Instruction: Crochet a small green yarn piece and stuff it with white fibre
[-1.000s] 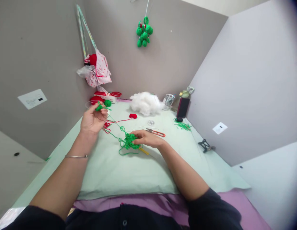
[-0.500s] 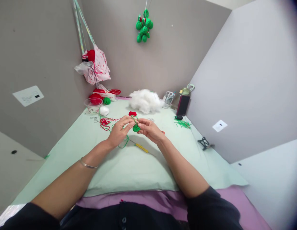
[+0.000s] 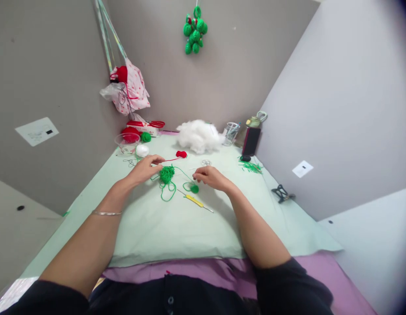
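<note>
My left hand (image 3: 146, 169) is over the left part of the cloth, thumb apart from the fingers, beside a loose tangle of green yarn (image 3: 167, 174). My right hand (image 3: 211, 177) has its fingers pinched together; what is between the fingertips is too small to make out. Just below those fingertips lies a small round green crochet piece (image 3: 194, 189). A green strand runs from the tangle toward it. A yellow-handled crochet hook (image 3: 194, 201) lies in front of the piece. A small red crochet piece (image 3: 181, 154) with a red strand lies behind the tangle.
White stuffing (image 3: 200, 137) is heaped at the back. A plastic tub (image 3: 127, 144) and white ball (image 3: 142, 151) stand back left. On the right are a phone (image 3: 251, 141), green yarn scraps (image 3: 251, 167) and a black stand (image 3: 282, 194). Green crocheted pieces (image 3: 195, 33) hang above.
My hands have moved apart. The green crochet piece, held between them before, now lies on the cloth below my right hand. The green yarn tangle now shows between the hands.
</note>
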Motion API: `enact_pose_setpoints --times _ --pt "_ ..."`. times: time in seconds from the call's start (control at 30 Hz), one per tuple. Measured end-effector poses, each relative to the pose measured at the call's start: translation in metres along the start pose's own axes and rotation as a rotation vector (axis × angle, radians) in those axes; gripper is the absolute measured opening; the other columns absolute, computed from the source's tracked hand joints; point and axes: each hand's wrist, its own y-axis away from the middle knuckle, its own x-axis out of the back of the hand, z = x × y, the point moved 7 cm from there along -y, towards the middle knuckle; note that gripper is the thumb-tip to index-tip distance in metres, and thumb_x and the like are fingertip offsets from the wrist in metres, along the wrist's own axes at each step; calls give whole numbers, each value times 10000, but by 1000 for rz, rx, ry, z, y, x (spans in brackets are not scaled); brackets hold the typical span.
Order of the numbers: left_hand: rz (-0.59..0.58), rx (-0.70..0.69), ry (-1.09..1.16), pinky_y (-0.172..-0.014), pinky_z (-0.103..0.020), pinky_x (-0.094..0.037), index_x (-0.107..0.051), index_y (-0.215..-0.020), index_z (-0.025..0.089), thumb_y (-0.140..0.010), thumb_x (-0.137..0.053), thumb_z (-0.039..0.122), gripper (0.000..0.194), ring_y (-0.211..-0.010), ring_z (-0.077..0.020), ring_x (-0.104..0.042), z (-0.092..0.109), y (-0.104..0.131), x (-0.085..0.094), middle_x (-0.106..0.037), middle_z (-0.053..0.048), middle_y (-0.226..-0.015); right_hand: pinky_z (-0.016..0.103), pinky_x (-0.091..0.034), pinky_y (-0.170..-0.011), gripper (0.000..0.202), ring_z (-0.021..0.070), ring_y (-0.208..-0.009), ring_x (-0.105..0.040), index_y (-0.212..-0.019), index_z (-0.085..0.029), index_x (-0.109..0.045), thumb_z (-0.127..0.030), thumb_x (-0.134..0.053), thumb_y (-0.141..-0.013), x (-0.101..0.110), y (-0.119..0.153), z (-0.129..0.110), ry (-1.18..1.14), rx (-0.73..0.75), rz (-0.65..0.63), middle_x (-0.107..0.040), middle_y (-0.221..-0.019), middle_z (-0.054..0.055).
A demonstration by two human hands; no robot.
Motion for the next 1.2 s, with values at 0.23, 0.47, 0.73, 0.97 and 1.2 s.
enact_pose_setpoints --times 0.23,0.47,0.73,0.97,1.2 --pt "-91 48 69 -717 -318 -496 -729 -1090 212 -570 -868 324 550 -765 -229 -664 -17 5 -30 -696 -26 -845 356 -500 -949 380 203 -1085 -653 -1236 -205 -652 -306 -687 -871 -32 -18 0 46 86 211 -718 -1227 97" --pt "-126 -4 240 -824 -349 -545 -698 -1183 186 -639 -780 270 557 -920 -236 -698 5 6 -37 -731 -80 -1036 387 -501 -948 440 205 -979 -648 -1167 -217 -666 -126 -742 -743 -45 -30 10 -56 34 215 -749 -1034 50" --pt "-14 -24 311 -1023 -460 -513 -709 -1104 181 -627 -710 281 488 -1150 -306 -679 7 0 -22 -743 -121 -1215 240 -365 -501 394 102 -535 -536 -1003 -158 -689 -467 -712 -760 -35 -27 14 -400 -4 85 -675 -731 17" --pt "150 -19 298 -944 -413 -545 -701 -957 182 -645 -774 317 347 -1032 -273 -687 3 1 -11 -755 -85 -1038 240 -231 -464 443 61 -456 -293 -1004 -197 -614 -596 -624 -812 -11 -24 11 -478 16 355 -508 -625 -75" --pt "124 -86 396 -886 -386 -565 -582 -729 195 -627 -807 405 324 -997 -247 -684 14 10 -41 -730 -89 -1035 275 -416 -679 382 140 -715 -552 -792 -204 -621 -505 -827 -677 -25 -16 -8 -291 67 411 -640 -745 -25"
